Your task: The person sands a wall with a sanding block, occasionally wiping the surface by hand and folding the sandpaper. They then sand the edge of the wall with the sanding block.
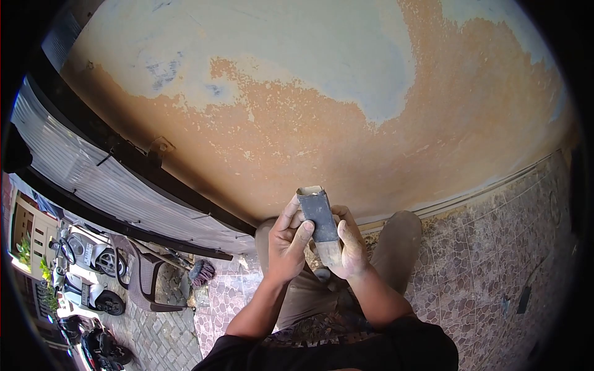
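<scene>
Both hands hold a small folded piece of dark sandpaper (318, 213) in front of a stained wall. My left hand (288, 240) grips its left edge, with the thumb pressed across the dark face. My right hand (348, 242) supports it from the right and underneath, where the paper's tan lower end shows. The strip stands roughly upright and its top end curls open. My knees in brown trousers are bent below the hands.
The wall (322, 93) is covered in orange and pale blue-grey patches. The patterned tile floor (495, 260) runs along its base. A corrugated metal gate (86, 167) stands at left, with parked scooters (86, 266) and a brown plastic chair (148, 278) beyond it.
</scene>
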`<state>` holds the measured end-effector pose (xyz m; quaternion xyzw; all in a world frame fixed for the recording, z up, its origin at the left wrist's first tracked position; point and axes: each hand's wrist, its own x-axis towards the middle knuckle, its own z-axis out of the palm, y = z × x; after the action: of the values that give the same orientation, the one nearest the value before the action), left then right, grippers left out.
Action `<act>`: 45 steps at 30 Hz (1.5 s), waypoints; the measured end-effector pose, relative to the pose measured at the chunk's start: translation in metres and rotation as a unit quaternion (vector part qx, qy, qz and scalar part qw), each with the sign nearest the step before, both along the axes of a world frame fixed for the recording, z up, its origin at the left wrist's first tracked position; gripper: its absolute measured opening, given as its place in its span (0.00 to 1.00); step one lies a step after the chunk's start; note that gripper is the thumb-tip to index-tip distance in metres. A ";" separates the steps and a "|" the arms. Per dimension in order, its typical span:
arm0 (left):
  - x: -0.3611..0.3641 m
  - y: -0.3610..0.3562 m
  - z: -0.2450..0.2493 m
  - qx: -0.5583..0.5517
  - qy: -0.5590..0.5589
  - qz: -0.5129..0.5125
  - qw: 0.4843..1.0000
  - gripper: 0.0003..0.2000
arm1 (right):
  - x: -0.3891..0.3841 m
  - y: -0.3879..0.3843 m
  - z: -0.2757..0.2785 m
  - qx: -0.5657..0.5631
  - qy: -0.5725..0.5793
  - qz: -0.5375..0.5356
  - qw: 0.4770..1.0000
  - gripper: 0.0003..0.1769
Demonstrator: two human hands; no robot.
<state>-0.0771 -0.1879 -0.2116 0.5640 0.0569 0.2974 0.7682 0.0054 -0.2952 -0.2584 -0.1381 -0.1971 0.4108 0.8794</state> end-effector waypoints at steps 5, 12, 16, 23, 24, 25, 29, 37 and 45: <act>0.000 -0.002 0.000 0.006 0.005 -0.008 1.000 0.30 | -0.001 0.000 0.001 0.004 -0.001 -0.004 1.000 0.23; 0.002 -0.005 0.004 0.005 0.020 0.006 1.000 0.31 | 0.000 0.000 0.007 0.008 0.008 0.007 1.000 0.22; 0.003 -0.005 0.007 0.011 0.017 0.003 1.000 0.31 | 0.003 0.001 0.002 -0.015 -0.031 0.002 0.999 0.23; 0.002 0.011 0.017 0.004 0.017 -0.050 0.999 0.32 | 0.014 0.004 0.016 -0.004 -0.053 0.002 0.999 0.22; 0.002 0.014 0.019 0.044 0.033 -0.036 0.998 0.33 | 0.018 0.003 0.021 -0.016 -0.061 0.006 0.998 0.24; 0.003 0.018 0.022 0.085 0.047 -0.021 0.995 0.34 | 0.022 0.003 0.027 -0.029 -0.070 0.010 0.997 0.26; 0.004 0.043 0.044 0.205 0.047 0.056 0.976 0.36 | 0.040 0.003 0.054 -0.065 -0.077 -0.071 0.992 0.34; 0.004 0.097 0.144 0.426 -0.027 0.242 0.871 0.35 | 0.119 -0.015 0.110 -0.149 -0.263 -0.417 0.857 0.30; 0.056 0.140 0.271 0.660 -0.134 0.436 0.597 0.30 | 0.225 -0.003 0.226 -0.115 -0.435 -0.779 0.438 0.29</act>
<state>-0.0211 -0.0476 0.0593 0.7791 -0.0196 0.6256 -0.0358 0.2307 -0.2983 -0.0327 -0.4935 -0.3141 -0.5423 0.6031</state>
